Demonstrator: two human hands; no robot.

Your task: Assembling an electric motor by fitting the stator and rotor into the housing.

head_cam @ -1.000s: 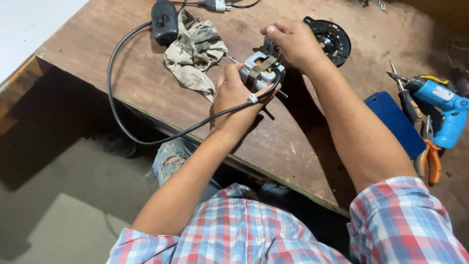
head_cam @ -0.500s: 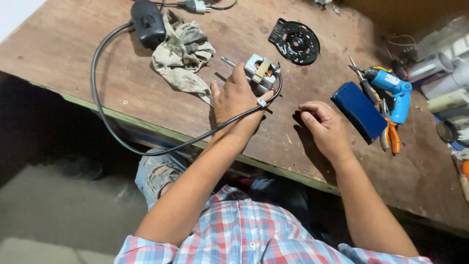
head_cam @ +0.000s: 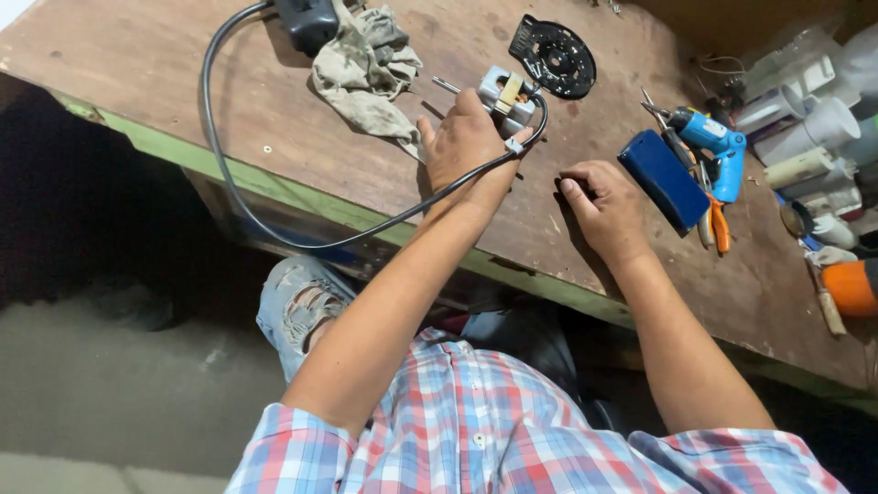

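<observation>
My left hand (head_cam: 468, 146) grips a small grey electric motor (head_cam: 506, 94) with a copper-coloured winding, holding it down on the wooden table (head_cam: 183, 101). A black cable (head_cam: 219, 174) loops from the motor over the table edge and back up to a black box (head_cam: 308, 20). My right hand (head_cam: 605, 206) rests on the table to the right of the motor, fingers curled on the wood, nothing visible in it. It lies just left of a blue flat box (head_cam: 664, 181).
A crumpled beige rag (head_cam: 366, 69) lies left of the motor and a black round grille (head_cam: 553, 57) behind it. A blue glue gun (head_cam: 715, 148), orange-handled pliers (head_cam: 716, 220) and white pipe pieces (head_cam: 805, 110) crowd the right side.
My right hand left the motor and came down onto the table near the blue box. The left hand stayed on the motor. The view shifted, showing more of the right side.
</observation>
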